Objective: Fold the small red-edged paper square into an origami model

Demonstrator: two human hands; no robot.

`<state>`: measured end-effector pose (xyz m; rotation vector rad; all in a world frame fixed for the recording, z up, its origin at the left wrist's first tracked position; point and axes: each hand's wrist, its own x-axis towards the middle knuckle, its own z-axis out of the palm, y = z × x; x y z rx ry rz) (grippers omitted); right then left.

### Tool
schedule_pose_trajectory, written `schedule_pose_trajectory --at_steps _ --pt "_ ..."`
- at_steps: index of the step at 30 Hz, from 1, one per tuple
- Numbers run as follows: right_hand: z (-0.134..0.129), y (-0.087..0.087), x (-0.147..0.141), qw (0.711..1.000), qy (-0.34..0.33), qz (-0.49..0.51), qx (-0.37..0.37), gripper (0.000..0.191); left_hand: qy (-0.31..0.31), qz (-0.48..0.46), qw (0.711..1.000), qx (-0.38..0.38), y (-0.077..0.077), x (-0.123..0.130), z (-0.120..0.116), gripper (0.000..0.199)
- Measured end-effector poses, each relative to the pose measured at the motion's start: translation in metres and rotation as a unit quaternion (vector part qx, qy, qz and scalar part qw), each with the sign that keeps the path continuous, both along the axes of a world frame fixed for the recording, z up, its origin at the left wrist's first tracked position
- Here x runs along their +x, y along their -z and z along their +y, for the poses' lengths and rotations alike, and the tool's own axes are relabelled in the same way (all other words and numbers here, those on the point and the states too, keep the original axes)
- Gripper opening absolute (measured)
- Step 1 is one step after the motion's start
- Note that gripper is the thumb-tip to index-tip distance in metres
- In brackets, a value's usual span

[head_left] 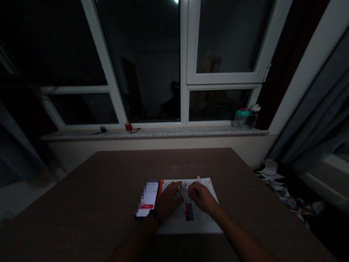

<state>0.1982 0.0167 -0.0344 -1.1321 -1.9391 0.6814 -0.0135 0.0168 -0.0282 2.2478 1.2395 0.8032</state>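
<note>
A printed booklet (201,225) with an orange edge and small pictures lies on the brown table. My left hand (170,198) rests over its left half, thumb and fingers apart, beside a small pale, translucent piece (184,191). Closed fingers of my right hand (200,194) are at the right side of that piece; what they pinch is too small to make out. A pink item (199,179) sticks out at the booklet's top edge. Left of the booklet lies a phone (148,200) with its screen lit. A dark band circles my left wrist.
The brown table (109,189) reaches to the wall below a window. On the speckled sill (169,132) stand a red container (128,126), a small dark object (103,129) and a teal-lidded bottle (241,118). Papers (283,196) are piled beyond the table's right edge.
</note>
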Motion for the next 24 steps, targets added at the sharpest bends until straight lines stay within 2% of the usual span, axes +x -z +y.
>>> schedule_pose_trajectory --at_steps 6,11,14,19,24 --pt "0.001 0.003 0.003 0.999 -0.018 -0.024 0.023 0.014 0.011 0.048 0.998 0.04 -0.002 0.001 -0.001 0.016" --pt "0.003 0.004 0.005 0.998 -0.038 -0.044 0.034 0.013 0.027 0.047 0.997 0.058 -0.004 0.002 -0.002 0.02" --pt "0.003 0.002 0.006 0.998 -0.043 -0.043 0.029 0.012 0.012 0.055 0.997 0.055 -0.004 0.002 -0.002 0.02" --pt "0.002 0.002 0.01 0.995 -0.055 -0.07 0.037 0.013 0.007 0.102 0.993 0.055 -0.005 0.002 -0.002 0.011" --pt "-0.003 -0.003 0.019 0.984 -0.088 -0.137 0.065 0.016 0.019 0.148 0.987 0.051 -0.012 0.002 -0.003 0.011"
